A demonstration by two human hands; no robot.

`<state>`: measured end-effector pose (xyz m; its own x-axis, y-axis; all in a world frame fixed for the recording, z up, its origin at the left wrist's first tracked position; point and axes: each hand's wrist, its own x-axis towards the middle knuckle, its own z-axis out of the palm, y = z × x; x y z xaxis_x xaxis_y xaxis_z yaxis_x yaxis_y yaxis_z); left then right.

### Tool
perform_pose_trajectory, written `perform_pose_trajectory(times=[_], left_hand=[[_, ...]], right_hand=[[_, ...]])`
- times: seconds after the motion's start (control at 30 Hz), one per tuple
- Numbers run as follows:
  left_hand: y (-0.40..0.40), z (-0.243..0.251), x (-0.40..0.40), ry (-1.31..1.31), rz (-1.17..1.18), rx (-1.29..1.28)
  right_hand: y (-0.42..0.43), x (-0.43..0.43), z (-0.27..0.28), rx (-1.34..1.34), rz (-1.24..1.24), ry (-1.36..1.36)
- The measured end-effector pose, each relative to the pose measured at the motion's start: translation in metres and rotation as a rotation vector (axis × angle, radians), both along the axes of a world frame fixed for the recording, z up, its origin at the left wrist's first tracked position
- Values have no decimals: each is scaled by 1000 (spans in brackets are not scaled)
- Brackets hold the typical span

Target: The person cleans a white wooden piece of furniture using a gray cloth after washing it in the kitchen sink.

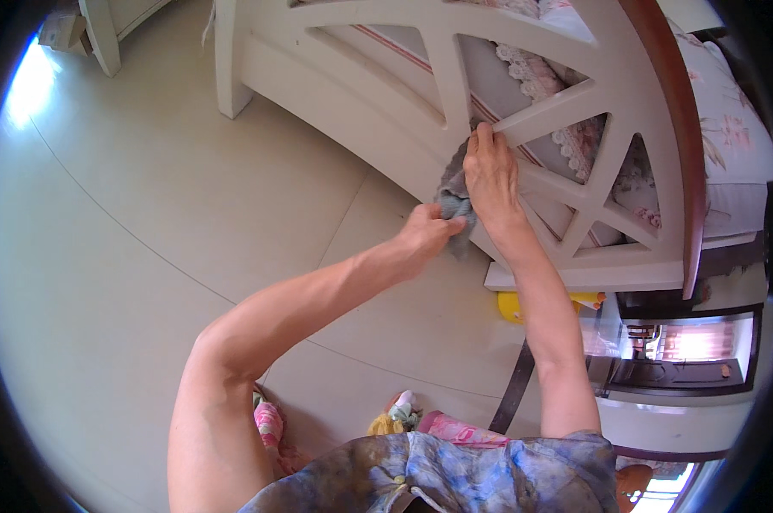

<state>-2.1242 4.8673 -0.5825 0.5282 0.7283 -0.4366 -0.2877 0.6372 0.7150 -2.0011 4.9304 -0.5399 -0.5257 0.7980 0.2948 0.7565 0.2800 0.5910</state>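
A grey cloth (455, 204) hangs bunched between my two hands at the white footboard (360, 115) of a bed. With its fingers on the lattice, my right hand (492, 170) holds the cloth's upper part against the slanted bars. Lower and to the left, my left hand (430, 229) pinches the loose end of the cloth between thumb and fingers. Part of the cloth lies hidden behind the right hand. A brown wooden rail (675, 122) caps the footboard, and lace-edged bedding (540, 77) shows through the openings.
Pale tiled floor (168, 173) spreads left of the bed. The bed's white leg (232, 77) stands at upper left. Under the footboard's right end lies a yellow object (509, 308), partly hidden by my forearm. A decorated slipper (402, 410) is by my feet. A doorway (681, 349) appears at right.
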Motion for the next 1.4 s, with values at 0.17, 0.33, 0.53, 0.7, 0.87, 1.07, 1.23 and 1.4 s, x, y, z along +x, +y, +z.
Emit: perform_pose_trajectory(times=[0.17,0.33,0.53,0.7,0.87,1.07,1.23,1.4], left_hand=[[6,-63,-24,-23,-70,56],[10,-39,-48,20,-50,74],[21,0,-66,-30,56,206],[30,30,-82,-146,203,287],[41,35,-95,-234,357,305],[51,21,-91,-174,371,289],[48,0,-77,-76,259,320],[39,-6,-61,1,112,345]], right_hand=[[-23,11,15,-387,-24,854],[-26,-12,50,-549,-354,1628],[12,-38,41,-138,1,1876],[54,-75,40,179,187,1894],[50,-107,15,297,209,1404],[50,-93,6,380,114,853],[34,-67,-16,388,-88,662],[16,-50,-22,305,-308,436]])
